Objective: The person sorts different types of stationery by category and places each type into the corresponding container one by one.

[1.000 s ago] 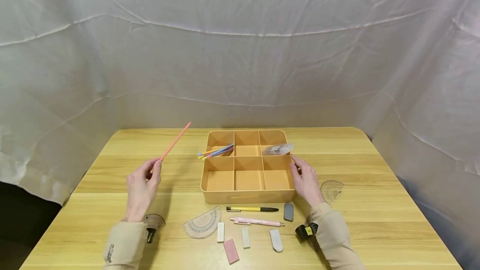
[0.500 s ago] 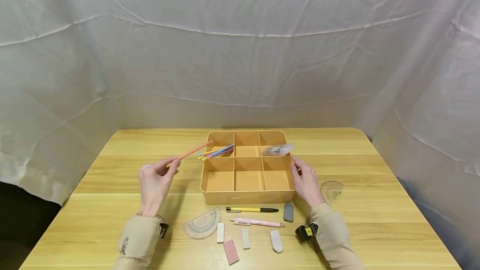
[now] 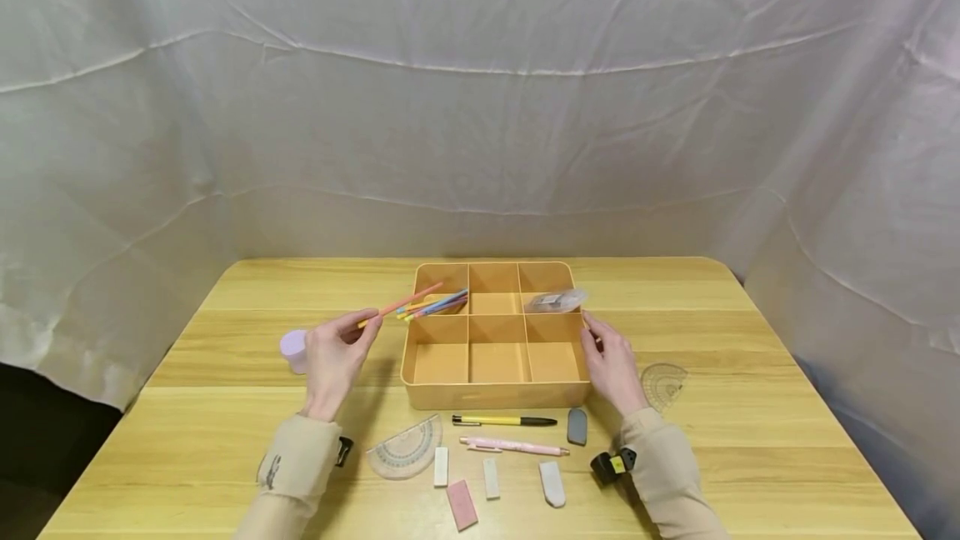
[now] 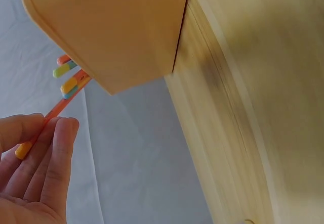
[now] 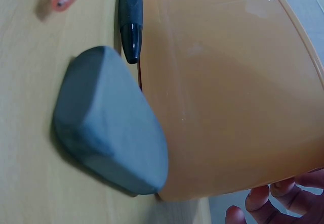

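My left hand pinches a thin coral-red stick near its yellow end. The stick's far end reaches over the back left compartment of an orange divided tray. In that compartment lean several thin coloured sticks, their yellow, green and blue ends jutting past the left rim. In the left wrist view the held stick runs close beside those ends; contact is hard to tell. My right hand rests with bent, relaxed fingers against the tray's right wall. In the right wrist view its fingertips touch that side.
A clear packet lies in the back right compartment. Before the tray are a yellow-black pen, pink pen, grey eraser, pink eraser, several white blocks and a protractor. A lilac round object stands left.
My left hand has moved right, bringing the red stick from above the left table area to over the tray's back left compartment, tilted lower. My right hand stays at the tray.
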The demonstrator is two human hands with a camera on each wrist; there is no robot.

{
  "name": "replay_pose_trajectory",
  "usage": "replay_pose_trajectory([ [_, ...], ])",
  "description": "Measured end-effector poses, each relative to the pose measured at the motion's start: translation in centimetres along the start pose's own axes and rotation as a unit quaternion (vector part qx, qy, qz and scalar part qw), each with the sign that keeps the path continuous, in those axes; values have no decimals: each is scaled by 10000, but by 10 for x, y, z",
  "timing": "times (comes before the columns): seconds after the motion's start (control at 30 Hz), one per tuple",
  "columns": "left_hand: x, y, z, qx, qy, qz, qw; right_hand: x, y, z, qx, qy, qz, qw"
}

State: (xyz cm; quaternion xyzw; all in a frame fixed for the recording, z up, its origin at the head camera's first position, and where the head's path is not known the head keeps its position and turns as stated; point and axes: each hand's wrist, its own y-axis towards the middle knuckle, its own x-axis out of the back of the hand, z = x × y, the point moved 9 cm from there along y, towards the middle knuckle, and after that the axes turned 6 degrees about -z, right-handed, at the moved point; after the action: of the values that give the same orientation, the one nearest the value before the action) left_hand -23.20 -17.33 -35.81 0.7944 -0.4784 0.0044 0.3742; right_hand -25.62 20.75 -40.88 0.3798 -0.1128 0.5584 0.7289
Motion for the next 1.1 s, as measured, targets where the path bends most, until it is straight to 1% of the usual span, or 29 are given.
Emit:
replay_pose_trajectory([
  [0.13,-6,3,-3,-98,112,70,9999,1,1,1,23,12,-41,10000],
  [0.3,-17,7,-8,-243,115,247,9993,1,1,1,44,-8,-72,10000],
  [0.43,-24,8,-11,-264,110,443,9986,2,1,2,96,-17,-123,9999],
  [0.53,-28,9,-12,-281,103,526,9982,2,1,2,101,-30,-137,9999],
  [0.73,-34,9,-13,-402,96,617,9972,1,1,2,67,-21,-94,9999],
  [0.87,-37,8,-11,-365,79,691,9969,2,0,3,122,-17,-121,9999],
  [0.97,-38,8,-10,-353,109,705,9968,2,0,3,130,-10,-133,9998],
  [1.1,-40,7,-12,-429,254,677,9965,2,1,3,121,28,-123,9998],
])
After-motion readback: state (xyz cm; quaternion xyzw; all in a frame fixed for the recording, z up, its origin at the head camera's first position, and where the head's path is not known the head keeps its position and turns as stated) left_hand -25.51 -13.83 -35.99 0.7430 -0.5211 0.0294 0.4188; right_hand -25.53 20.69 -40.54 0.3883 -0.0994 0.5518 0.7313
